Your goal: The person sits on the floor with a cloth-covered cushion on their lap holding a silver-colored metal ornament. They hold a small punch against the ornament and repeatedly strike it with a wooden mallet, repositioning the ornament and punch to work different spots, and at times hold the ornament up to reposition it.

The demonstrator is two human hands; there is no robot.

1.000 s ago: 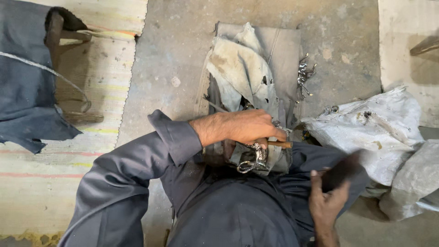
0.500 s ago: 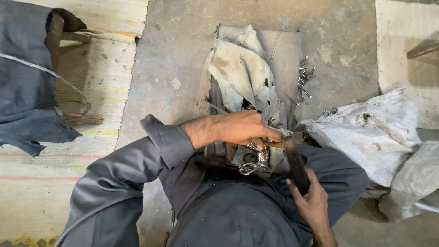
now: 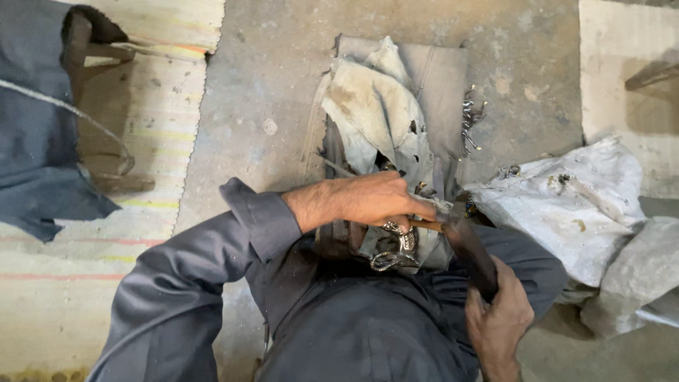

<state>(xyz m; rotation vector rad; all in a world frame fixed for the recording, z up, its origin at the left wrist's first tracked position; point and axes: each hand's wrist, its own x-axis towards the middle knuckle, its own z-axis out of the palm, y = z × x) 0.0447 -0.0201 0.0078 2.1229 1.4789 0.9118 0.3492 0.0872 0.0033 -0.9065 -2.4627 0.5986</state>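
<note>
Two hands at work on a small metal piece over a dirty cloth.

The left hand (image 3: 368,201) was closed around a shiny metal piece (image 3: 399,237) and a thin wooden-handled tool (image 3: 428,225), held over the grey cloth (image 3: 382,113) on the concrete floor (image 3: 269,92). The right hand (image 3: 498,318) had its grip shut on a dark flat tool (image 3: 470,251), whose tip met the piece. A white sack (image 3: 573,201) lay just beside.

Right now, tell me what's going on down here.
A person in grey work clothes sits on a concrete floor. The left hand presses shiny metal rings down on a dirty cloth. The right hand grips a dark tool, its end meeting the piece by the left fingers. A white sack lies alongside.
</note>
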